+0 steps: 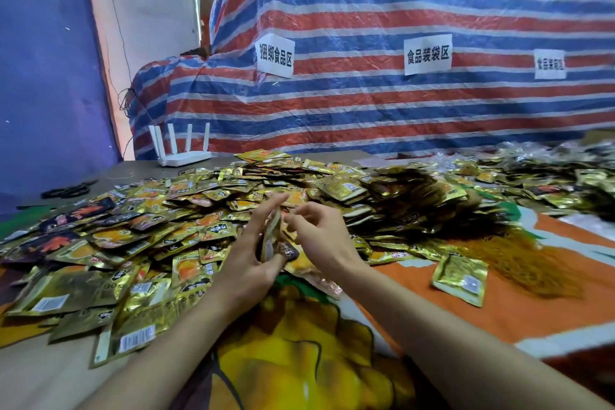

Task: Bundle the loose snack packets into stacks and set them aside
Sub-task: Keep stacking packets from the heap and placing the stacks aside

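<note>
A wide heap of loose gold snack packets (pixel 186 210) covers the table in front of me. My left hand (pixel 248 260) holds a small stack of packets (pixel 276 243) upright on edge, thumb on the near side and fingers behind. My right hand (pixel 319 236) rests against the right face of that stack, its fingertips curled at the top edge. One gold packet (pixel 461 278) lies alone on the orange cloth to the right. More packets (pixel 532 176) spread toward the far right.
A white router (pixel 181 150) with several antennas stands at the back left. Black scissors (pixel 68 190) lie near the left edge. A striped tarp (pixel 366 93) with paper signs rises behind the table. Printed orange and yellow cloth (pixel 499 306) covers the near right.
</note>
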`<state>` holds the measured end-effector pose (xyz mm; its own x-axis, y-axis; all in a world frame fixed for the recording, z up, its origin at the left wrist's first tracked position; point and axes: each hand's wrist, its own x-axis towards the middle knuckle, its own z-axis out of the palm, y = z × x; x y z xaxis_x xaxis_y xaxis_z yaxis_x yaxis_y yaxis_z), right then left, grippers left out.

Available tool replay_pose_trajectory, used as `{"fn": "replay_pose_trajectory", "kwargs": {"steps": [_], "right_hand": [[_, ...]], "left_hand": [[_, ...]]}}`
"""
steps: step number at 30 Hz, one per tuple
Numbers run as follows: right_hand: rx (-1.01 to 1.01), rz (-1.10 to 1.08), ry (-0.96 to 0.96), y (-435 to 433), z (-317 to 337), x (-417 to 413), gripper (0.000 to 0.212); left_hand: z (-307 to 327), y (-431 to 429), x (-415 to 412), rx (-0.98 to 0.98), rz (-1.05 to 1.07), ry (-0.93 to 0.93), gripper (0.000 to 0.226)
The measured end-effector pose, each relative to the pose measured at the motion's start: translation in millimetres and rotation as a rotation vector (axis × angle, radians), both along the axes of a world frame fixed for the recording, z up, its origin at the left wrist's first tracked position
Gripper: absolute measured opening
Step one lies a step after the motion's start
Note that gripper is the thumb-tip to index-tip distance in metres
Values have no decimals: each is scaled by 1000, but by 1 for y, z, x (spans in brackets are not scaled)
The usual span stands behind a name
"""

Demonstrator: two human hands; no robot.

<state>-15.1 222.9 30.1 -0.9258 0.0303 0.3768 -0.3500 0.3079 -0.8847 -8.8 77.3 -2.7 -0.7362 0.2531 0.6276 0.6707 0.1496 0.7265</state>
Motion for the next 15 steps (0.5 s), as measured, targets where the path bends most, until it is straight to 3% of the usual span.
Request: {"fn": "replay_pose_trajectory", "kwargs": {"steps": [2,4,7,8,12,15], "right_hand": [[219,-142,71,32,1,9,27],[483,-318,22,73,5,16,36],[813,-564,-191,143,13,20,18],[883,-618,-252,165,16,22,12],[1120,-704,-386,230,11,30,21],[1133,-725,-409,244,4,31,18]], "left_hand": [[0,2,1,-80,12,18,80],[1,5,4,-141,-14,55,82],[-1,11,8,-218,-37,93,86],[0,13,9,-229,-35,92,85],[0,14,9,-203,-46,78,87],[-1,9,5,-202,-46,41,87]]}}
